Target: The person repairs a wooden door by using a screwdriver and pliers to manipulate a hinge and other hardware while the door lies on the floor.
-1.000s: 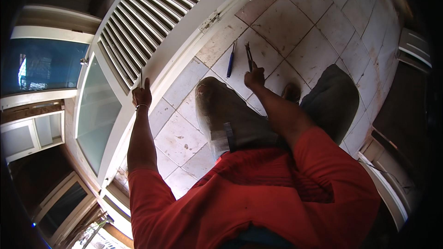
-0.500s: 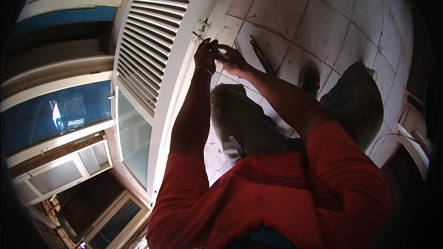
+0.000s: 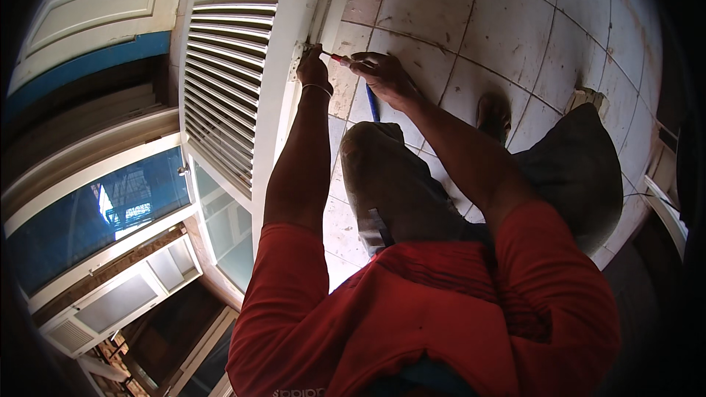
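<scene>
A white louvred door stands at my left, with a small metal fitting on its edge. My left hand is at that fitting with its fingers bent around something I cannot make out. My right hand grips a red-handled screwdriver, whose thin shaft reaches to the fingertips of my left hand. Beneath my right hand a blue tool lies on the tiles, partly hidden by my arm and knee.
Other panelled and glazed doors and frames surround the left side. My bent legs are over the tiled floor. A small pale block lies beside my right knee, and pale frame pieces with a cable lie at the right rim.
My left hand has moved up the door edge to the fitting. My right hand has left the long tool on the floor and come up beside it with a screwdriver.
</scene>
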`<state>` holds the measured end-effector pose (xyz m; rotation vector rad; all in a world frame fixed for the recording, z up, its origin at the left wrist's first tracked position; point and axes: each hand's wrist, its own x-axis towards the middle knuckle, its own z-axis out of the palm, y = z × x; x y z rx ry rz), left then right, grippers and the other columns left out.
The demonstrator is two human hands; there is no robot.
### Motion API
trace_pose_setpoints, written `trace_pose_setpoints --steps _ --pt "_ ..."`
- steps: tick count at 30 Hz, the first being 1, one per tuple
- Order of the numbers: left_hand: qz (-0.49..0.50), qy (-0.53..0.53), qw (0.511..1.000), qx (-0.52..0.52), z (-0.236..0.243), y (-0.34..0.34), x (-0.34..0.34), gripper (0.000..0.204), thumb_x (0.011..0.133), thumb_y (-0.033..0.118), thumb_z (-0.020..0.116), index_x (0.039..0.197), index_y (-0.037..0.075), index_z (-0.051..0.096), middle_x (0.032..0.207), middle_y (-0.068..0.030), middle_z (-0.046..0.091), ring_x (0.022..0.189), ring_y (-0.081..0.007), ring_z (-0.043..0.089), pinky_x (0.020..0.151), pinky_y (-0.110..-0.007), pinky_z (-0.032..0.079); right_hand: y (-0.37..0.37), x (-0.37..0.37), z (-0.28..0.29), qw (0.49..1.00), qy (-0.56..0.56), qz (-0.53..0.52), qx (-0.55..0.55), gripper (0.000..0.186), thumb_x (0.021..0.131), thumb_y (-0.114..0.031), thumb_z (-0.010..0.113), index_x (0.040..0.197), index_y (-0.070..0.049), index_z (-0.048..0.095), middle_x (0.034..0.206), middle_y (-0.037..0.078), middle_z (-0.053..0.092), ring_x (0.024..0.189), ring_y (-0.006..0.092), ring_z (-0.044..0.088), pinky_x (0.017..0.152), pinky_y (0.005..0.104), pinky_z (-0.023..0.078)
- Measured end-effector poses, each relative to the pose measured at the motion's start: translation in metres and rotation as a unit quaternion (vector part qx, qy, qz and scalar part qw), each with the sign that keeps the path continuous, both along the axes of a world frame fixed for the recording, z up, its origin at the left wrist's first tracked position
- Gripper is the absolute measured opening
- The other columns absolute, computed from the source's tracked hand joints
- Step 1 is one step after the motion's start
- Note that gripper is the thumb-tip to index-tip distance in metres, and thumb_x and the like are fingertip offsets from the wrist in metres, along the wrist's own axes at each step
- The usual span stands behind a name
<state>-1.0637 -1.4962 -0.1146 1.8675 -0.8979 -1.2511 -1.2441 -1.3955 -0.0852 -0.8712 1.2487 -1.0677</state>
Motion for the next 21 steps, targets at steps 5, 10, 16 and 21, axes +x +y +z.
trace_pose_setpoints --steps 5,10,16,21 --pt "0.042 0.032 0.997 0.052 0.025 0.005 -0.029 0.038 0.088 0.028 0.064 0.122 0.011 0.061 0.116 -0.01 0.054 0.107 -0.0229 0.05 0.089 -0.042 0.048 -0.01 -0.015 -0.004 1.0 -0.01 0.005 0.009 0.04 0.089 -0.029 0.069 0.111 0.004 0.066 0.099 0.01 0.07 0.089 0.0105 0.06 0.082 0.0257 0.047" --pt "0.062 0.059 0.995 0.05 0.027 0.002 -0.019 0.042 0.088 0.028 0.065 0.124 0.008 0.057 0.118 -0.0127 0.05 0.112 -0.0243 0.048 0.089 -0.042 0.048 -0.016 -0.01 0.0 0.999 -0.049 0.008 0.007 0.039 0.088 -0.029 0.07 0.109 0.003 0.067 0.097 0.009 0.07 0.089 0.0117 0.06 0.083 0.0262 0.046" --pt "0.06 0.059 0.996 0.044 0.027 0.004 -0.021 0.04 0.088 0.028 0.065 0.122 0.008 0.058 0.117 -0.0124 0.051 0.112 -0.0246 0.047 0.09 -0.044 0.048 -0.017 -0.012 0.005 0.998 -0.049 0.013 0.041 0.04 0.086 -0.029 0.071 0.111 0.003 0.067 0.1 0.011 0.07 0.095 0.0122 0.06 0.086 0.0267 0.045" --pt "0.06 0.054 0.996 0.027 0.027 0.007 -0.022 0.042 0.088 0.028 0.066 0.124 0.008 0.057 0.117 -0.012 0.051 0.111 -0.0235 0.048 0.09 -0.045 0.049 -0.017 -0.014 0.001 0.998 -0.049 0.013 0.032 0.04 0.086 -0.029 0.071 0.111 0.002 0.067 0.102 0.012 0.071 0.097 0.014 0.061 0.088 0.0273 0.045"
